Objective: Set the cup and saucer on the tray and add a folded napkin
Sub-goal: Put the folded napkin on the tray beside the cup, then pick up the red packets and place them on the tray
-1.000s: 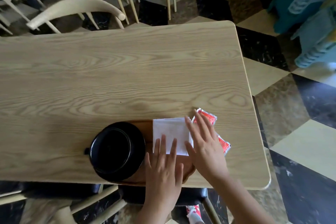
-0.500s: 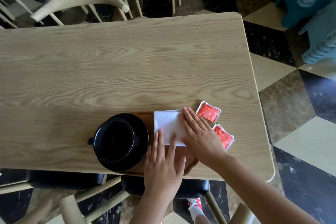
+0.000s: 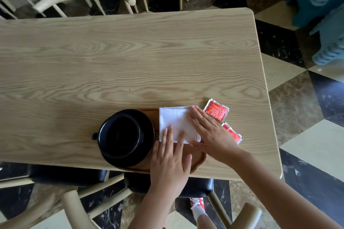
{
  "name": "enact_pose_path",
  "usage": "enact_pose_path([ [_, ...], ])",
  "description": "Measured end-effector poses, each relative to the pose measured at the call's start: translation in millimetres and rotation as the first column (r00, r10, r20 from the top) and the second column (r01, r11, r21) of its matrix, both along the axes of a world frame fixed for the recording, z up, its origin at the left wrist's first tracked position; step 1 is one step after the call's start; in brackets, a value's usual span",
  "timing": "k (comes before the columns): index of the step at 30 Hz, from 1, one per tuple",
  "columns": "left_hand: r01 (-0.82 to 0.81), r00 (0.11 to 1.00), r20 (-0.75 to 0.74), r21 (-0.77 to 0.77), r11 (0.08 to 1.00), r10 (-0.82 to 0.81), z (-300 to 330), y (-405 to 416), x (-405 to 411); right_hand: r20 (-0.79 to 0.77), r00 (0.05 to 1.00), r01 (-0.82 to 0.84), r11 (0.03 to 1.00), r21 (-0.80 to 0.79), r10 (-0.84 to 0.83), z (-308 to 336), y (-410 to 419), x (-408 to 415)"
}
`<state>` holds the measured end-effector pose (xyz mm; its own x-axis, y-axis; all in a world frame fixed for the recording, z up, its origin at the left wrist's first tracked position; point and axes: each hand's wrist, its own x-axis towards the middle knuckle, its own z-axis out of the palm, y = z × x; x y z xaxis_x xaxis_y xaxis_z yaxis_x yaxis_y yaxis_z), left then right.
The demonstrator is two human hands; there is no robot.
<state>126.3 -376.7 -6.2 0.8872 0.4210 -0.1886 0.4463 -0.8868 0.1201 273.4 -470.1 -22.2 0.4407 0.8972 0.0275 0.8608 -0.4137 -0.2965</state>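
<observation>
Cup (image 3: 120, 135) and saucer (image 3: 146, 147) sit on the tray (image 3: 200, 160); left hand (image 3: 170, 161) and right hand (image 3: 212, 134), both spread flat, press the napkin (image 3: 175, 122), seemingly folded.

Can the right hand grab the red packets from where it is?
Probably yes. The right hand lies flat on the napkin, and the two red packets lie on the table right beside its fingers, with nothing between them.
</observation>
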Motion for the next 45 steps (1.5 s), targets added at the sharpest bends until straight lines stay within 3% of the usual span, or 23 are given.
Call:
enact_pose_path([
  [6, -0.051, 0.999, 0.008, 0.002, 0.999, 0.051, 0.1, 1.8, -2.6, -0.055, 0.998, 0.025, 0.993, 0.111, -0.019, -4.8, 10.4, -11.0],
  [12, -0.005, 0.997, 0.082, -0.039, 0.999, 0.008, -2.9, 3.4, -4.4, 0.049, 0.998, 0.032, 0.987, 0.158, -0.041, -4.3, 8.7, -16.2],
  [17, 0.042, 0.997, 0.068, -0.013, 0.999, -0.041, -2.6, 6.9, -5.3, 0.064, 0.995, 0.062, 0.987, 0.149, -0.072, -6.2, 4.3, -15.7],
  [20, 0.055, 0.996, 0.076, 0.006, 0.998, -0.055, -3.0, 7.9, -6.8, 0.102, 0.993, 0.054, 0.997, 0.056, -0.059, -5.0, 2.7, -10.3],
  [25, 0.081, 0.995, 0.052, 0.035, 0.996, -0.083, -1.6, 9.9, -6.7, 0.027, 0.998, 0.057, 0.998, 0.012, -0.057, -1.8, -1.7, -10.9],
  [28, 0.117, 0.984, 0.136, 0.020, 0.993, -0.119, 8.3, 13.9, -0.7, -0.084, 0.976, 0.209, 0.968, 0.139, -0.199, 11.9, -13.5, -7.4],
  [31, 0.151, 0.929, 0.344, -0.019, 0.988, -0.135, 29.7, 23.0, 15.1, -0.153, 0.907, 0.421, 0.866, 0.270, -0.393, 32.2, -33.6, 0.6],
  [36, 0.117, 0.876, 0.481, -0.249, 0.962, 0.018, 52.8, 26.7, 89.7, -0.079, 0.814, 0.581, 0.801, 0.148, -0.576, 47.0, -60.2, 9.3],
  [38, 0.148, 0.924, 0.380, -0.278, 0.949, -0.033, 48.8, 24.9, 123.0, -0.062, 0.796, 0.602, 0.798, -0.012, -0.602, 40.9, -63.9, 5.8],
  [41, 0.130, 0.991, 0.020, -0.261, 0.957, -0.129, 35.7, 17.2, 158.5, -0.053, 0.765, 0.622, 0.757, -0.197, -0.642, 28.7, -65.6, -4.7],
  [43, 0.112, 0.983, -0.118, -0.217, 0.970, -0.140, 28.0, 12.0, 168.5, -0.046, 0.752, 0.634, 0.740, -0.223, -0.658, 24.3, -63.7, -10.5],
  [45, 0.138, 0.976, -0.152, -0.115, 0.984, -0.155, 22.4, 8.7, 171.8, -0.056, 0.718, 0.672, 0.712, -0.204, -0.693, 26.9, -60.3, -12.4],
])
